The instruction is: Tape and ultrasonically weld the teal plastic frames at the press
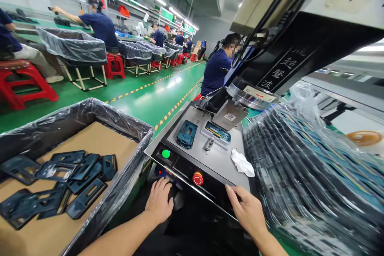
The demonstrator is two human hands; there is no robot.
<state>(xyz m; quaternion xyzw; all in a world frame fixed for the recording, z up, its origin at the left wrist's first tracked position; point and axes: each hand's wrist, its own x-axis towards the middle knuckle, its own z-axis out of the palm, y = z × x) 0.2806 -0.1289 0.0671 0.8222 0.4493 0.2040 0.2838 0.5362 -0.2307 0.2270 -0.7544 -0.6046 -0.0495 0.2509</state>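
My left hand (pixel 160 200) is open in front of the press base, fingers stretched forward below the green button (pixel 166 153). Its fingertips are by a small red light, and I cannot tell whether they touch anything. My right hand (pixel 247 208) is open too, with its fingertips at the right end of the black front panel (pixel 216 192). A red stop button (pixel 197 179) lies between the hands. On the grey plate (pixel 192 160) a dark teal plastic part (pixel 187 134) lies loose. Another teal part (pixel 219 131) sits in a pale fixture beneath the metal horn (pixel 230 114).
At left, a plastic-lined bin (pixel 144 132) holds several dark plastic frames (pixel 87 198) on cardboard. Stacked trays (pixel 300 168) in clear plastic stand at right. A crumpled white cloth (pixel 242 163) lies on the plate. A co-worker (pixel 214 68) is beyond the press.
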